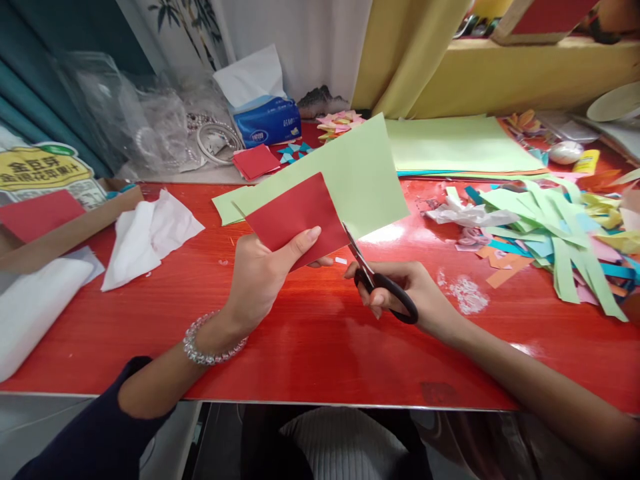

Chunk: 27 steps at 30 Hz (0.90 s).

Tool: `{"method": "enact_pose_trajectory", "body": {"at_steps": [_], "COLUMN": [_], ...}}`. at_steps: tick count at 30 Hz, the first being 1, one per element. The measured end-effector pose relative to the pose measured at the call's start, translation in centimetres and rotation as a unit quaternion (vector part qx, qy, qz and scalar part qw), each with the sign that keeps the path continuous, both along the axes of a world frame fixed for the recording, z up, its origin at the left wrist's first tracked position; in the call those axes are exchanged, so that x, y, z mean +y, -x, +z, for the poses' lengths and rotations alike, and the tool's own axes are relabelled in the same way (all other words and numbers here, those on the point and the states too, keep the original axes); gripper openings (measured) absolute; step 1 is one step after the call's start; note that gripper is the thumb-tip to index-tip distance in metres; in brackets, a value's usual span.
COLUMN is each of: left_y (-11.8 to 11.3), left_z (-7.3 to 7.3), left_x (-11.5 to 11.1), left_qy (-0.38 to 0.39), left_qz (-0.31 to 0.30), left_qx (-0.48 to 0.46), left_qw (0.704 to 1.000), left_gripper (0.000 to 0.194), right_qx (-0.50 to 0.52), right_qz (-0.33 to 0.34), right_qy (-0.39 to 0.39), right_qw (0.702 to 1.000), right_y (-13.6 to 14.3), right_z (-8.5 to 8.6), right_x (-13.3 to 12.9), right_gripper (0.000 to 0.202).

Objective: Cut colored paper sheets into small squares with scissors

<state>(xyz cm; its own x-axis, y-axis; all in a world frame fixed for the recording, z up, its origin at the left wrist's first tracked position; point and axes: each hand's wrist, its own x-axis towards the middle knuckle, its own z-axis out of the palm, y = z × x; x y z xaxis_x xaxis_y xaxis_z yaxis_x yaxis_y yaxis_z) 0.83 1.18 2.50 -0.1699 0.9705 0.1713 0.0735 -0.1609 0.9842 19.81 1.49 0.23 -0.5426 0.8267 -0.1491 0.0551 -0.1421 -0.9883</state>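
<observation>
My left hand (265, 270) is closed on a red paper square (295, 213) laid over a larger light green sheet (367, 173), with the thumb pressing on the red square. Both papers are raised above the red table. In my right hand (407, 283) is a pair of black-handled scissors (393, 293), fingers through the loops. Their blades point up and away, at the right edge of the red square, overlapping the green sheet's lower edge. Whether the blades are fully closed is hard to make out. The fingers of my left hand behind the papers are mostly hidden.
Cut paper strips (560, 233) lie heaped at the right. Behind are a stack of green sheets (450, 143), a blue tissue pack (267, 123) and small red squares (256, 161). A cardboard box (75, 227) and crumpled tissue (150, 237) are at the left on the red table (300, 347).
</observation>
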Motion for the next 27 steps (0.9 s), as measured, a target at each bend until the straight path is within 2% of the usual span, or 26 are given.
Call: {"method": "enact_pose_trajectory", "body": {"at_steps": [10,19,27], "left_y": [-0.06,0.04,0.23], "left_z": [0.14,0.04,-0.07], "left_x": [-0.06,-0.29,-0.26], "left_qy": [0.003,0.035,0.063], "left_qz": [-0.007,-0.050,-0.042], "left_qx": [0.005,-0.004,0.010], "left_qw": [1.000,0.998,0.997], "left_gripper": [0.024,0.019,0.023], "right_qx": [0.018,0.013,0.004], "right_qz": [-0.019,-0.044,-0.045], "right_qy": [-0.050,0.001,-0.028], "right_qw": [0.998,0.999,0.999], "right_y": [0.41,0.72,0.58], "right_z": [-0.95,-0.71,-0.70], "right_x": [-0.44,-0.35,-0.44], "right_gripper": [0.022,0.047,0.032]}}
